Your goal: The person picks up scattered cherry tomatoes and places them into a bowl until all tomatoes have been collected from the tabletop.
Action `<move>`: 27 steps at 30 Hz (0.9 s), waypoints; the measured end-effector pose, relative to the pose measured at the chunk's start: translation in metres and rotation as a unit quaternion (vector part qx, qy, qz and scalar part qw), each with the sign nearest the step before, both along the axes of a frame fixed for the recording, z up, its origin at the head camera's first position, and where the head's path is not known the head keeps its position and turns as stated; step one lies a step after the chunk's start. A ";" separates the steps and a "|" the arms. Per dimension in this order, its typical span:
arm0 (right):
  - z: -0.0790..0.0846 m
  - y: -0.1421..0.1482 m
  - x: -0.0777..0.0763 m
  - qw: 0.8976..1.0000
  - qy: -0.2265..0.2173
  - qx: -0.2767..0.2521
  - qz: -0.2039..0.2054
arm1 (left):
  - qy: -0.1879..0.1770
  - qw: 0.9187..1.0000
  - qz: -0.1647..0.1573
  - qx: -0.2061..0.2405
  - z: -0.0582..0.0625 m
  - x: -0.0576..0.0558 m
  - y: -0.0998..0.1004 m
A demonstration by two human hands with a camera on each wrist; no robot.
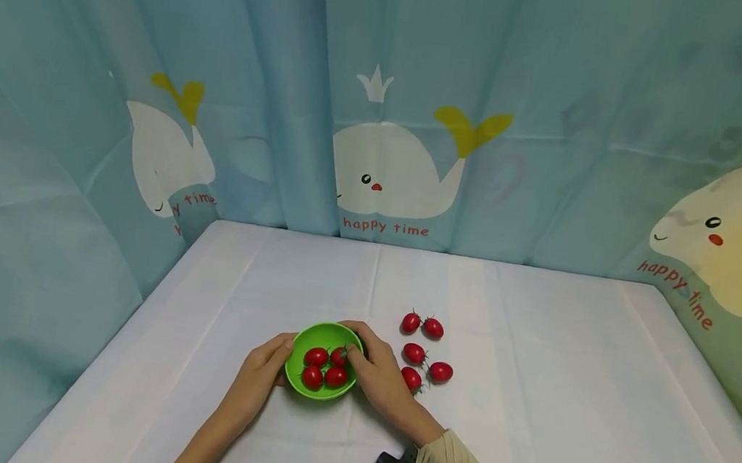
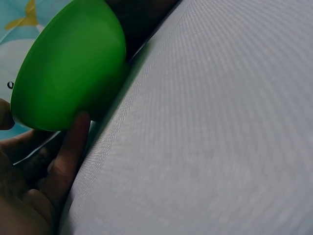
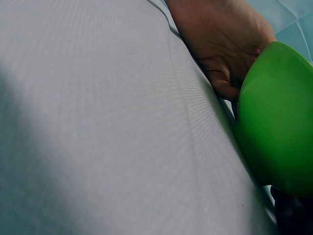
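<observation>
A small green bowl [image 1: 317, 394] is between my two hands, with several red cherry tomatoes [image 1: 313, 377] inside. My left hand [image 1: 260, 369] grips its left side, the thumb at the rim. My right hand [image 1: 381, 376] holds the right side, its thumb over the rim close to a tomato [image 1: 338, 356]. In the left wrist view, fingers [image 2: 73, 152] touch the lower outside of the bowl [image 2: 73, 63], which is tilted in that view. The right wrist view shows the bowl's smooth outer wall [image 3: 281, 117]; its contents are hidden there.
Several more cherry tomatoes [image 1: 440, 372] lie loose on the white tablecloth [image 1: 548, 391], just right of my right hand. One of them [image 1: 410, 378] is close by that hand. A blue curtain [image 1: 277, 93] with whale prints hangs behind and beside the table.
</observation>
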State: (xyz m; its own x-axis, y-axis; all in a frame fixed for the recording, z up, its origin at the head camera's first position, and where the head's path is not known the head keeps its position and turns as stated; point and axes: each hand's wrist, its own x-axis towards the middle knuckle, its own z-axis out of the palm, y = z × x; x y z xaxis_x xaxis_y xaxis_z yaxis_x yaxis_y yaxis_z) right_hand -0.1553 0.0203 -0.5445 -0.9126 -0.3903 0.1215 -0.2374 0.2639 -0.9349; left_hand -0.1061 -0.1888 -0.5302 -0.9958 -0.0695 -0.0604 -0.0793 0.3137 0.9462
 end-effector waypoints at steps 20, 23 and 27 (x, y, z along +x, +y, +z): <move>0.004 -0.006 -0.010 1.000 0.006 0.000 -0.011 | 0.013 0.999 -0.026 -0.036 0.005 -0.007 -0.007; 0.003 -0.006 -0.010 1.000 0.010 0.005 -0.012 | 0.012 0.999 -0.028 -0.034 0.006 -0.007 -0.007; 0.000 -0.004 -0.007 1.000 0.008 0.009 -0.014 | 0.007 0.999 -0.031 -0.030 0.002 -0.004 -0.005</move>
